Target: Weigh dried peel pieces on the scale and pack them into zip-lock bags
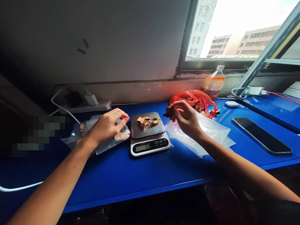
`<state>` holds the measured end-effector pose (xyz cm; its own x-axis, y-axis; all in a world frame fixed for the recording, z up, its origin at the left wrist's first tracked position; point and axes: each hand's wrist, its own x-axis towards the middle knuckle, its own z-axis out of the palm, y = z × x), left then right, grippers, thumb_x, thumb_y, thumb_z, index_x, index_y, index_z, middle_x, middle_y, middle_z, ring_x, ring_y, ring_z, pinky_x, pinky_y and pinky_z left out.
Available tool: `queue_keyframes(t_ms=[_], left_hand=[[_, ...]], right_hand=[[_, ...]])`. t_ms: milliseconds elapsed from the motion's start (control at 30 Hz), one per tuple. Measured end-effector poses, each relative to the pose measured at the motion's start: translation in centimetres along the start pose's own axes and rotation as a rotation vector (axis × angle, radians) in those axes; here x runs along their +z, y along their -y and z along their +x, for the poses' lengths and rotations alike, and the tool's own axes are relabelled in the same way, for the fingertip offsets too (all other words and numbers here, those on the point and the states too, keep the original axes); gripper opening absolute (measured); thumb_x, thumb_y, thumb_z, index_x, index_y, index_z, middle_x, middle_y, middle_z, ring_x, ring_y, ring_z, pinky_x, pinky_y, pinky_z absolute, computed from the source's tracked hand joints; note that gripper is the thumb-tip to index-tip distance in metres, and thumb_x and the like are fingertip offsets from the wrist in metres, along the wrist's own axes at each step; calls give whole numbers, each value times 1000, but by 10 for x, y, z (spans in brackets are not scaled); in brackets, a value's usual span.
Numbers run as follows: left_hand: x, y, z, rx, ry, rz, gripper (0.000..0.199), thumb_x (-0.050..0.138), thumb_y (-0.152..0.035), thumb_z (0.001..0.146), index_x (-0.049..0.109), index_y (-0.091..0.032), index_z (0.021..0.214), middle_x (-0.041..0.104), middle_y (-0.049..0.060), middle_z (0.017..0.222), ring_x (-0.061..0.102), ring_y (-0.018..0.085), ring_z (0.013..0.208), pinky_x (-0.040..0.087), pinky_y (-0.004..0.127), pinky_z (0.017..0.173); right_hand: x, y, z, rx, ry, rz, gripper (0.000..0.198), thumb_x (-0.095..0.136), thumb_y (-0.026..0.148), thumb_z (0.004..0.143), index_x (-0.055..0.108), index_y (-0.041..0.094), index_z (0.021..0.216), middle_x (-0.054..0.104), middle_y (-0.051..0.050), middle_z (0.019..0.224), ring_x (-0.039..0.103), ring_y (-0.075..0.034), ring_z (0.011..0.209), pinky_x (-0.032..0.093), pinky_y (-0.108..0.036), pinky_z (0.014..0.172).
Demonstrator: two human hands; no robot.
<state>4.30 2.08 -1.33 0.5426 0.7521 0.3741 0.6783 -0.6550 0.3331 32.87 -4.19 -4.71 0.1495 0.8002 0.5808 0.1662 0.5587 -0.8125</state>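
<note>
A small kitchen scale (150, 147) stands on the blue table, its display seeming to read 5.8. Several tan, curled pieces of dried peel (148, 122) lie on its metal plate. My right hand (185, 118) pinches a dark brown piece of dried peel (168, 112) in the air, just right of the plate. Left of the scale, my left hand (110, 125) hovers with loosely curled fingers and nothing visible in them. Below it are clear plastic bags (103, 148), some with brown pieces inside. More clear bags (208, 134) lie flat beneath my right hand.
An open red plastic bag (187, 95) with more dried pieces sits behind my right hand, beside an orange drink bottle (214, 82). To the right lie a phone (261, 136) and a white earbud case (231, 104). A power strip (100, 106) with a charger runs along the wall.
</note>
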Motion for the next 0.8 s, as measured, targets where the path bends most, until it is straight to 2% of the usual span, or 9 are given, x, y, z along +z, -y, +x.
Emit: queue_keyframes(t_ms=[133, 267, 400, 600, 800], left_hand=[[-2, -4, -3, -14, -2, 1, 27, 48, -45, 91, 65, -24, 90, 69, 3, 96, 64, 21, 83, 48, 32, 76], [-2, -7, -4, -27, 25, 45, 25, 49, -44, 92, 66, -25, 92, 71, 2, 97, 64, 22, 86, 48, 32, 80], [-2, -10, -5, -7, 42, 66, 25, 49, -43, 93, 66, -26, 95, 71, 2, 98, 64, 21, 84, 48, 31, 79], [-3, -14, -6, 50, 43, 63, 24, 48, -41, 94, 66, -24, 95, 69, 2, 97, 63, 20, 81, 47, 30, 78], [-3, -15, -7, 55, 62, 54, 23, 50, -39, 94, 66, -24, 96, 70, 2, 99, 64, 20, 85, 47, 31, 79]], right_hand=[[1, 1, -3, 34, -15, -41, 32, 68, 52, 83, 55, 24, 88, 66, -1, 82, 65, -14, 68, 54, -30, 62], [-1, 1, -2, 6, -43, -202, 24, 67, 45, 84, 61, 22, 86, 69, -3, 85, 66, -17, 79, 50, -30, 64], [-5, -2, 0, -31, -27, -297, 21, 65, 43, 86, 63, 21, 85, 67, -3, 81, 63, -17, 75, 47, -31, 65], [-6, -3, -1, -27, -13, -385, 25, 66, 45, 86, 67, 20, 80, 66, -3, 72, 60, -17, 68, 43, -30, 60], [-6, -2, -3, 8, 32, -289, 38, 65, 58, 86, 65, 20, 84, 64, -2, 65, 59, -15, 60, 46, -29, 57]])
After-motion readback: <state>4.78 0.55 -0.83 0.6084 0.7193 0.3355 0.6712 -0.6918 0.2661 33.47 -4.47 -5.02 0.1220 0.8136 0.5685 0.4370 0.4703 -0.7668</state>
